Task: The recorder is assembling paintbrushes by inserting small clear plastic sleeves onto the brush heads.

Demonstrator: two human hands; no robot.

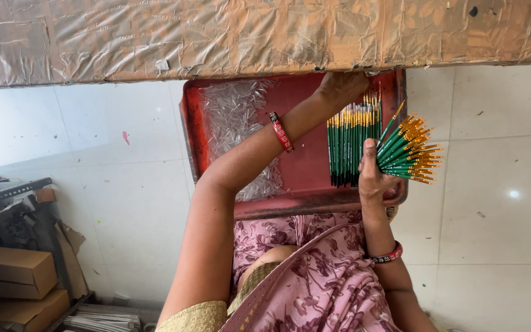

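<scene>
White floor tiles surround a red tray [195, 123] where the right hand [373, 175] grips light, slippery green brushes [410, 150] mid-handle, the left hand [339, 89], at twelve o'clock, half hidden, grip unclear.

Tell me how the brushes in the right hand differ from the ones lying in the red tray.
The held brushes fan out from the right hand, tips spread apart; the tray brushes lie parallel in a tight batch. The held ones jut past the red tray edge; the others rest inside it. Both have green handles and gold ferrules.
</scene>
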